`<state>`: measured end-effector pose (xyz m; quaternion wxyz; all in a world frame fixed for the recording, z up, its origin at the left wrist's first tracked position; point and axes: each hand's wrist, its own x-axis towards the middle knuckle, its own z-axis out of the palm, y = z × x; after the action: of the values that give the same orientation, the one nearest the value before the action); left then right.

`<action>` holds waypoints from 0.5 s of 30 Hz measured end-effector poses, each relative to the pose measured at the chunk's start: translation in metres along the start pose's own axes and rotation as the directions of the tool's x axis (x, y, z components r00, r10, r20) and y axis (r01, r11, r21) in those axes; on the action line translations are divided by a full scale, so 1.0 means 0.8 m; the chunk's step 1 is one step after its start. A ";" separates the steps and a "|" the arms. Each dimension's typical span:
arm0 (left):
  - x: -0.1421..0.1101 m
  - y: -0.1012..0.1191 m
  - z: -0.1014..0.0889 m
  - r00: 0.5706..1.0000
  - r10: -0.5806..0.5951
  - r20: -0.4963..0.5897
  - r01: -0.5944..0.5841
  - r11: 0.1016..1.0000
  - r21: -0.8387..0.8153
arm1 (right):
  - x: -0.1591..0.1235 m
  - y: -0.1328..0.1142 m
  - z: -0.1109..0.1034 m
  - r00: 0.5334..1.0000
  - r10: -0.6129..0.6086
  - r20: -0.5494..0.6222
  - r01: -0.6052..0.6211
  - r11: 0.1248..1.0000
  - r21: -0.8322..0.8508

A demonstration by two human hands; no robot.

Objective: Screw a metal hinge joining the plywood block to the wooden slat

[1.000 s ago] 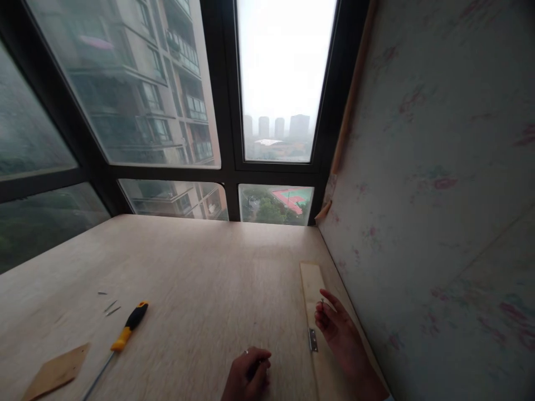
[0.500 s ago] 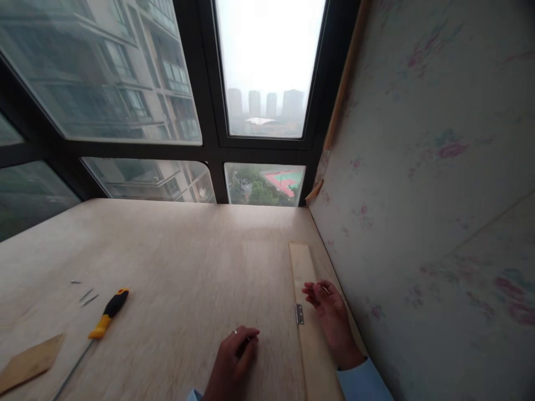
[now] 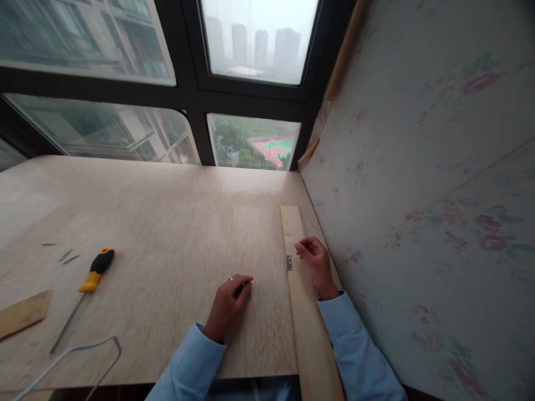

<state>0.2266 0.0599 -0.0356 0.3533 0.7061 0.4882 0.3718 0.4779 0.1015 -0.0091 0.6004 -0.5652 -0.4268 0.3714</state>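
Observation:
A long pale wooden board (image 3: 309,334) lies along the wall side of the marble-patterned surface, its near end passing the front edge. On the board's left edge sits a small metal hinge (image 3: 288,263) with holes in its plate. Just right of the hinge, my right hand (image 3: 315,266) is over the board, thumb and fingertips pinched together; whatever is between them is too small to name. My left hand (image 3: 229,306), wearing a ring, rests left of the board with its fingers curled closed. A tiny dark thing shows at its fingertips, which I cannot make out.
At the left lies a yellow-and-black screwdriver (image 3: 97,270). Several thin metal pieces (image 3: 65,255) lie beyond it. A short wooden piece (image 3: 25,314) and a white cable (image 3: 79,348) are nearer. The floral-papered wall (image 3: 409,195) bounds the right, the window frame (image 3: 192,94) the back.
The view has tilted downward, bringing the front edge and the cable into sight. My right hand has turned, its fingers drawn into a closer pinch beside the hinge. My left hand stays curled.

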 end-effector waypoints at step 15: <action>0.062 0.041 0.067 0.953 -0.255 0.163 0.294 0.911 -0.291 | -0.007 0.002 -0.016 0.961 -0.136 0.241 0.213 0.919 -0.332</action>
<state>0.2997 0.0909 -0.0236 0.5382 0.5870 0.4952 0.3471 0.4876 0.0921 -0.0108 0.4702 -0.5804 -0.5975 0.2915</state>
